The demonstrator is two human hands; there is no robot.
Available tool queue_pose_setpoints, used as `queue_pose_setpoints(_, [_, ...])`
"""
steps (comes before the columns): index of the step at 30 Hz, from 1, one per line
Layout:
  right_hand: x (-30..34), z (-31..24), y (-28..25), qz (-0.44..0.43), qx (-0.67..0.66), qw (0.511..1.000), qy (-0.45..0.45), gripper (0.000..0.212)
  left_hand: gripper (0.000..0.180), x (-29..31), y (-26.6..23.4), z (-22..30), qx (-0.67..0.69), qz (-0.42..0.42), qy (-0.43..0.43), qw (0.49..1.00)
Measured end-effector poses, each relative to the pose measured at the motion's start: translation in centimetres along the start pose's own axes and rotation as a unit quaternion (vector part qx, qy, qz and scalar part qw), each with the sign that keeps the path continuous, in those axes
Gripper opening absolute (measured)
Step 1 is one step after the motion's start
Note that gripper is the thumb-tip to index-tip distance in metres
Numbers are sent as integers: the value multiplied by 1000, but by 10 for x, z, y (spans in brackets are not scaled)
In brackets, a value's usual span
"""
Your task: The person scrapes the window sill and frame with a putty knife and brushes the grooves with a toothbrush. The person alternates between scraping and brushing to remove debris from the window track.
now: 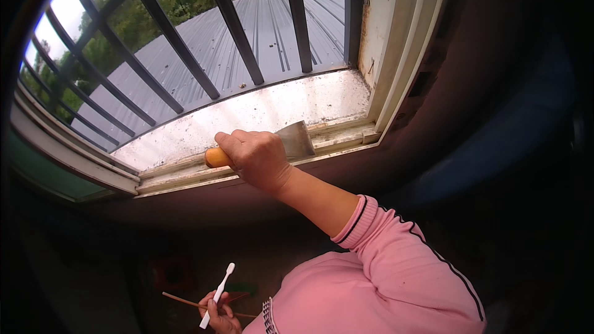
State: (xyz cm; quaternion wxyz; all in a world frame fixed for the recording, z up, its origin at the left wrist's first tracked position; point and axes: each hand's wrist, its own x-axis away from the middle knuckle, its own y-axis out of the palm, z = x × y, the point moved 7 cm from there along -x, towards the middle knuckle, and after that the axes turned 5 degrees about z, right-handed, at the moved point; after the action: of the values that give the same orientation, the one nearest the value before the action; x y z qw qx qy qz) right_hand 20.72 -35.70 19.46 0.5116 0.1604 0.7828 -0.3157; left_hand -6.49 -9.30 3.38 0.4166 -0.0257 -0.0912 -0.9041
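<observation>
Our right hand [258,158] grips a wooden-handled scraper [297,139] at the window track [340,141], toward its right end. Our dimly lit left hand [221,320] holds a white toothbrush [222,286] and, apparently, a thin stick [179,297].

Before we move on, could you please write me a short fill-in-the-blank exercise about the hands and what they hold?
1. The right hand grips the scraper by its orange-yellow ____.
2. In the picture, the scraper's blade sticks out to the ____ of that hand.
3. The toothbrush in the left hand is coloured ____.
4. The black-trimmed sleeve on the right arm is mainly ____.

Missing words: handle; right; white; pink.
</observation>
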Motion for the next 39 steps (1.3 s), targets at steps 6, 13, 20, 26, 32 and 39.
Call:
queue_pose_setpoints(6, [20, 24, 28, -99, 78, 992, 29, 5, 14, -6, 5, -4, 3, -5, -13, 1000])
queue_pose_setpoints(13, [27, 44, 24, -125, 86, 987, 52, 5, 15, -14, 31, -1, 11, -8, -15, 1000])
queue_pose_setpoints(20, [16, 37, 5, -81, 35, 994, 60, 11, 14, -23, 37, -11, 23, -29, -18, 999])
queue_pose_setpoints(26, [14, 25, -6, -63, 31, 997, 31, 4, 13, -25, 33, -14, 14, -17, -19, 1000])
queue_pose_setpoints(32, [25, 44, 5, -145, 28, 986, 79, 18, 13, -27, 34, -15, 20, -24, -17, 999])
queue_pose_setpoints(39, [18, 39, 0, -130, -18, 987, 90, 25, 13, -27, 37, -11, 23, -33, -6, 999])
